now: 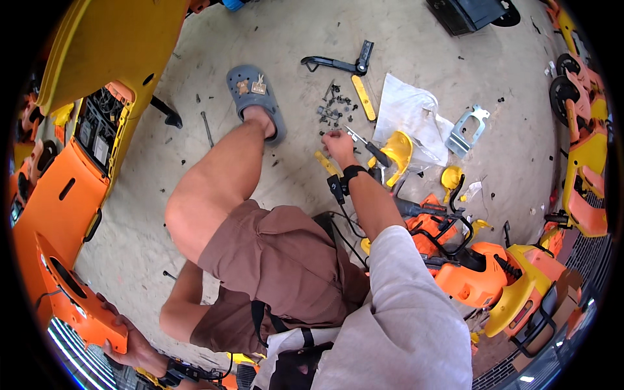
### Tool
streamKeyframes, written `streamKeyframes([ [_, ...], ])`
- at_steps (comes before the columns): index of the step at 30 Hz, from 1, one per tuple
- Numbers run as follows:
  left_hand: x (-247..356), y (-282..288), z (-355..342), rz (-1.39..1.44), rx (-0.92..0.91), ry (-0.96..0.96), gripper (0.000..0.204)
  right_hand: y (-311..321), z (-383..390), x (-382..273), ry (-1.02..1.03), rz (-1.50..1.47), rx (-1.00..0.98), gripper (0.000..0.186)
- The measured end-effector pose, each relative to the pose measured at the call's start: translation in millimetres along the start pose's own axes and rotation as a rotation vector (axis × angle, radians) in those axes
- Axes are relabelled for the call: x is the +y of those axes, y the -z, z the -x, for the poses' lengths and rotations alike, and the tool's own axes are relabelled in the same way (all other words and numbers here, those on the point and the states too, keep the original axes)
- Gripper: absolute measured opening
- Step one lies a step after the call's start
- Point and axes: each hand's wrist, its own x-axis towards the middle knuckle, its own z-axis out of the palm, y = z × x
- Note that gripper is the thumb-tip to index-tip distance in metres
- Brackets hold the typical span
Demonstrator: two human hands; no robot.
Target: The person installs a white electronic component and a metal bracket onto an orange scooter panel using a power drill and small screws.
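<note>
My left hand (133, 344) grips an orange molded panel (97, 325) with dark cutouts at the lower left. My right hand (338, 143) is low over the floor beside scattered small black screws and fittings (337, 99), its fingers curled together; whatever they pinch is too small to make out. Just right of it lie a metal tool with a dark handle (377, 153) and a curved yellow part (404, 153). A flat yellow strip (363, 96) and a white crumpled sheet (406, 110) lie above.
A large orange and yellow machine body (65, 188) stands at left. Orange and yellow parts (468, 279) crowd the lower right, more (585, 195) line the right edge. A metal bracket (468, 130), black hinged bar (335, 63) and black box (455, 16) are on the floor beyond my bent leg.
</note>
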Motion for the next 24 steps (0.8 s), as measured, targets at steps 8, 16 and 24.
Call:
streamKeyframes([
  [8, -4, -4, 2, -0.018, 0.008, -0.012, 0.09, 3, 2, 0, 0.147, 0.2, 0.092, 0.029],
  [16, -4, -3, -3, -0.046, 0.077, -0.02, 0.089, 0, -21, -38, 0.52, 0.714, 0.161, 0.03],
  [24, 3, 7, -8, -0.065, 0.002, 0.016, 0.087, 7, -34, -40, 0.363, 0.73, 0.357, 0.022],
])
